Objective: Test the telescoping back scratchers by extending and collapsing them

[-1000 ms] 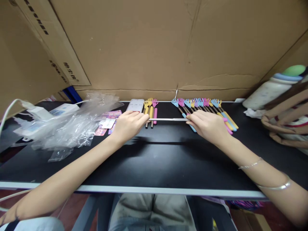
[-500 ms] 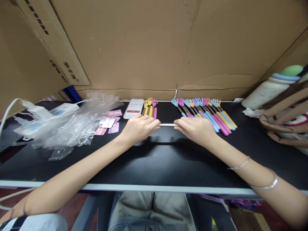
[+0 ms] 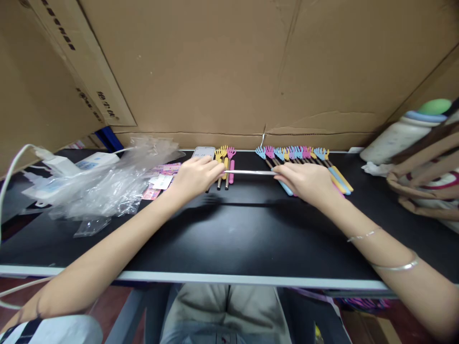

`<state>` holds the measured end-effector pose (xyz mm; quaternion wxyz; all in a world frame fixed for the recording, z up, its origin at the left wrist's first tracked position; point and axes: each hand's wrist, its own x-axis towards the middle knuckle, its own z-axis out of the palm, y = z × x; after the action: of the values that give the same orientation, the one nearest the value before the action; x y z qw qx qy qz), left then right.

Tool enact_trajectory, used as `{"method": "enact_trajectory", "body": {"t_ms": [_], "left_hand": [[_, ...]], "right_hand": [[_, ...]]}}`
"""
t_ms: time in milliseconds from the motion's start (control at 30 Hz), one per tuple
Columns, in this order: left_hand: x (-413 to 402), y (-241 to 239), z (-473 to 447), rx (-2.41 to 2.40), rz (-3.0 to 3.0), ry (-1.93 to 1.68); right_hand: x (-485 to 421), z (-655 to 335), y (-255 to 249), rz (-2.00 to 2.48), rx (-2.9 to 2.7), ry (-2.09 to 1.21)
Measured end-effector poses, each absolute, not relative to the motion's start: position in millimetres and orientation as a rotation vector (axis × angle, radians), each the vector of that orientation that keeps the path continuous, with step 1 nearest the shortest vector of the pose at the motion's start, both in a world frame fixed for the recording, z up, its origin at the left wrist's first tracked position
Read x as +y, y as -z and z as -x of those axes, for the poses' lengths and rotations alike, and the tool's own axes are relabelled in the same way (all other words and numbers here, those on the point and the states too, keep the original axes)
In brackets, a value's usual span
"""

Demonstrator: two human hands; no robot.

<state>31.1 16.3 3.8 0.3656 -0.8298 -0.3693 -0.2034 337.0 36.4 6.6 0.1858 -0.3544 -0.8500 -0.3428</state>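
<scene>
My left hand [image 3: 195, 177] and my right hand [image 3: 304, 180] each grip one end of a telescopic back scratcher, whose thin silver rod [image 3: 249, 172] stretches level between them above the black table [image 3: 233, 229]. Both hands are closed on it. Behind my left hand lie three scratchers [image 3: 225, 160] with yellow and pink handles. Behind my right hand lies a row of several scratchers [image 3: 304, 155] with blue, pink and yellow hand-shaped heads, partly hidden by my fingers.
A phone [image 3: 203, 152] lies behind my left hand. Crumpled clear plastic bags [image 3: 103, 184], small printed cards [image 3: 159, 181] and a white charger with cable [image 3: 57, 165] sit at the left. Cardboard walls [image 3: 233, 71] close the back. A bottle [image 3: 405, 134] and a bag [image 3: 426, 186] stand at the right.
My hands drew together, shortening the rod, then pulled apart again, so the rod is extended once more. Both hands also shifted slightly farther from me.
</scene>
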Motion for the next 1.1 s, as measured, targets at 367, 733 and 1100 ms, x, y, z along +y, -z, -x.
{"method": "enact_trajectory", "body": {"t_ms": [367,733,1100], "left_hand": [[47.0,-24.2,67.8,-1.063,1.868,0.419],[47.9,-31.7,137.5,-1.181,1.731,0.504],[43.6,-31.8,137.4,-1.243,1.757,0.545]], "right_hand": [[82.7,-436.8,-28.6,1.321,-2.248,1.061],[101.0,-511.2,-27.8,1.728,-1.933,1.163],[106.7,-516.7,-19.3,1.641,-1.841,1.116]]}}
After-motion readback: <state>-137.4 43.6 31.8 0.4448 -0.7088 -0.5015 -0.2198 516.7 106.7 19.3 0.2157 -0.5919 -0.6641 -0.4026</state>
